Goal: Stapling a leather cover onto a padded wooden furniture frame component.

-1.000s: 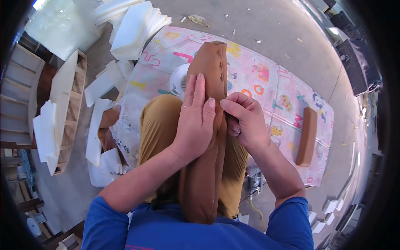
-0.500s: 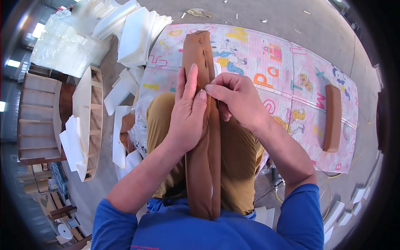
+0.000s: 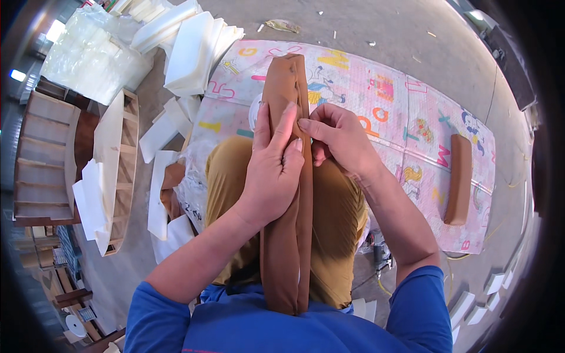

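Brown padded piece (image 3: pixel 282 242) lies along my lap; my left hand (image 3: pixel 272 170) rests flat on it, fingers parted, while my right hand (image 3: pixel 342 140) pinches its right edge, thumb against fingertip. Should my left palm ease off, the cover could slip and the seam pucker. Its long axis runs straight away from me, from my blue shirt (image 3: pixel 259 326) toward the pink patterned mat (image 3: pixel 388 132).

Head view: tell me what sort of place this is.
Probably a furniture or upholstery workshop: a ribbed wooden frame shows at the left, white foam-like slabs are piled at the upper left, and a long brown padded piece is in hand.
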Demonstrator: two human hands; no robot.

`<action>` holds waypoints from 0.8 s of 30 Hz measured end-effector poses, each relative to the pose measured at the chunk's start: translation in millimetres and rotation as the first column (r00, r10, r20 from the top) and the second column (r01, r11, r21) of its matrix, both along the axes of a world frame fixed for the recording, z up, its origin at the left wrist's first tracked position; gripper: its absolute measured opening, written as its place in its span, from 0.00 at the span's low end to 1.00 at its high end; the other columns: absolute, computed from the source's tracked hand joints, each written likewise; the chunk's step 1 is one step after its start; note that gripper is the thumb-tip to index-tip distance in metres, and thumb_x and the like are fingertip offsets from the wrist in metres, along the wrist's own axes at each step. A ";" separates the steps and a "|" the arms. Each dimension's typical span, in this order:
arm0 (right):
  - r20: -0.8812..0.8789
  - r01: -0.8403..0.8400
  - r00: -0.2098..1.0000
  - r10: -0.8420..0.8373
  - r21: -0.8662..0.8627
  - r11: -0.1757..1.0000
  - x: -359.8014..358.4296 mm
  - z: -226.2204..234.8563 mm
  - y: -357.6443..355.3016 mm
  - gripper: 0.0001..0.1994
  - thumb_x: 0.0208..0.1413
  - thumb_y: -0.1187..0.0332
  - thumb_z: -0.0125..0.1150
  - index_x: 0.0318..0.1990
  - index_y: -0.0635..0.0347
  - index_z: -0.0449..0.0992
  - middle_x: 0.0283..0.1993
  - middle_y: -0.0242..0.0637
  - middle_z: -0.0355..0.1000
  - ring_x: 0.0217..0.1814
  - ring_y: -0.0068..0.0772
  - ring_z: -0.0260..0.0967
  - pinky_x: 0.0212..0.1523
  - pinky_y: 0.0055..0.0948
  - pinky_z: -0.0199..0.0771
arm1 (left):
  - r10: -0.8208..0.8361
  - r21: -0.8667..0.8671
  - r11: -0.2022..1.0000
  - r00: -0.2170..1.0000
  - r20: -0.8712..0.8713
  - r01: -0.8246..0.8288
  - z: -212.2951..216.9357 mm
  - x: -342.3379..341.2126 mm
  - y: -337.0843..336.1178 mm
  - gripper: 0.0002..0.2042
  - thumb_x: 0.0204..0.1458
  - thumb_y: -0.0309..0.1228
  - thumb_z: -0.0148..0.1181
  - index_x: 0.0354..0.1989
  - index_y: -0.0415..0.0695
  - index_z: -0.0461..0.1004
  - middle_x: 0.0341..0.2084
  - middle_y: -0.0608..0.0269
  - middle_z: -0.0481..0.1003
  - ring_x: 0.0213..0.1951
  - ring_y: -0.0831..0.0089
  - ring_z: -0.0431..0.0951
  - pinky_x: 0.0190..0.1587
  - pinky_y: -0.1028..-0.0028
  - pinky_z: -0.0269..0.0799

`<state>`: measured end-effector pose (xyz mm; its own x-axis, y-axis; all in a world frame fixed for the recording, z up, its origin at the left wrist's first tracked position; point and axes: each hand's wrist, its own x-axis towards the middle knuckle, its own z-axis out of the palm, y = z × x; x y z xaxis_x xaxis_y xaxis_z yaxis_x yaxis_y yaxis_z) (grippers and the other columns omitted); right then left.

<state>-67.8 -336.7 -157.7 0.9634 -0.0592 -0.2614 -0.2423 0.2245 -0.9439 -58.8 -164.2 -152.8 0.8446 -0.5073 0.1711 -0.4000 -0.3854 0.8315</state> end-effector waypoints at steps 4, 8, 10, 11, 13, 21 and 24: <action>0.056 0.077 0.995 -0.082 0.082 0.994 -18.4 -23.5 -17.8 0.08 0.59 0.67 0.60 0.36 0.64 0.72 0.25 0.30 0.69 0.20 0.19 0.68 0.23 0.22 0.72 | 0.010 0.002 1.000 1.000 0.021 -0.010 0.2 2.4 4.1 0.25 0.63 0.31 0.45 0.70 0.44 0.58 0.70 0.29 0.41 0.73 0.40 0.43 0.70 0.58 0.47; -0.047 0.516 0.811 -0.583 -0.415 0.750 -130.8 -153.4 -105.0 0.07 0.60 0.69 0.58 0.34 0.65 0.74 0.24 0.30 0.67 0.21 0.18 0.63 0.24 0.23 0.67 | 0.010 -0.022 1.000 1.000 -0.008 -0.010 -0.7 3.8 1.0 0.25 0.63 0.32 0.46 0.69 0.43 0.59 0.69 0.26 0.41 0.72 0.38 0.42 0.70 0.58 0.47; -0.138 0.225 0.822 -0.553 -0.813 0.537 -255.6 -262.1 -132.2 0.09 0.54 0.69 0.61 0.34 0.68 0.73 0.23 0.40 0.70 0.21 0.36 0.67 0.26 0.36 0.69 | -0.004 -0.017 1.000 1.000 0.019 0.004 -4.4 5.6 -5.4 0.25 0.63 0.32 0.48 0.69 0.43 0.59 0.69 0.25 0.42 0.72 0.37 0.43 0.69 0.58 0.49; -0.172 0.044 0.857 -0.486 -0.915 0.401 -309.5 -295.6 -121.5 0.15 0.47 0.67 0.67 0.37 0.69 0.73 0.29 0.47 0.73 0.29 0.46 0.71 0.32 0.44 0.70 | 0.005 -0.017 1.000 0.999 0.033 -0.004 -6.6 5.4 -4.9 0.25 0.62 0.31 0.49 0.69 0.44 0.59 0.69 0.24 0.42 0.71 0.36 0.44 0.69 0.58 0.50; -0.550 -0.298 0.743 -0.383 -0.783 0.546 -371.6 -304.8 -80.6 0.33 0.41 0.66 0.73 0.54 0.70 0.66 0.50 0.57 0.69 0.53 0.55 0.68 0.50 0.47 0.69 | 0.018 -0.009 1.000 0.997 0.069 -0.017 -6.3 2.8 -3.0 0.26 0.62 0.31 0.50 0.69 0.45 0.59 0.68 0.24 0.43 0.71 0.35 0.46 0.68 0.57 0.53; -0.373 -0.071 0.659 -0.653 -0.896 0.439 -395.4 -332.3 -15.0 0.41 0.39 0.74 0.73 0.62 0.67 0.57 0.60 0.56 0.62 0.64 0.61 0.59 0.64 0.46 0.61 | 0.047 0.061 0.997 0.999 0.025 -0.048 4.5 -3.4 -3.6 0.28 0.61 0.32 0.53 0.70 0.48 0.57 0.69 0.27 0.41 0.71 0.37 0.47 0.67 0.59 0.56; -0.421 -0.168 0.483 -0.768 -0.905 0.391 -375.4 -309.4 -27.2 0.34 0.38 0.73 0.72 0.55 0.67 0.62 0.56 0.60 0.63 0.62 0.62 0.60 0.62 0.49 0.62 | 0.056 0.078 0.995 0.998 -0.003 -0.056 7.6 -5.9 -3.0 0.30 0.61 0.33 0.52 0.72 0.48 0.52 0.70 0.30 0.41 0.71 0.38 0.46 0.68 0.58 0.54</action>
<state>-443.2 -363.9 -467.1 0.2508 -0.8954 -0.3680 -0.9658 -0.2056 -0.1580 -64.8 -167.2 -145.2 0.8728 -0.4708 0.1283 -0.3716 -0.4710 0.8000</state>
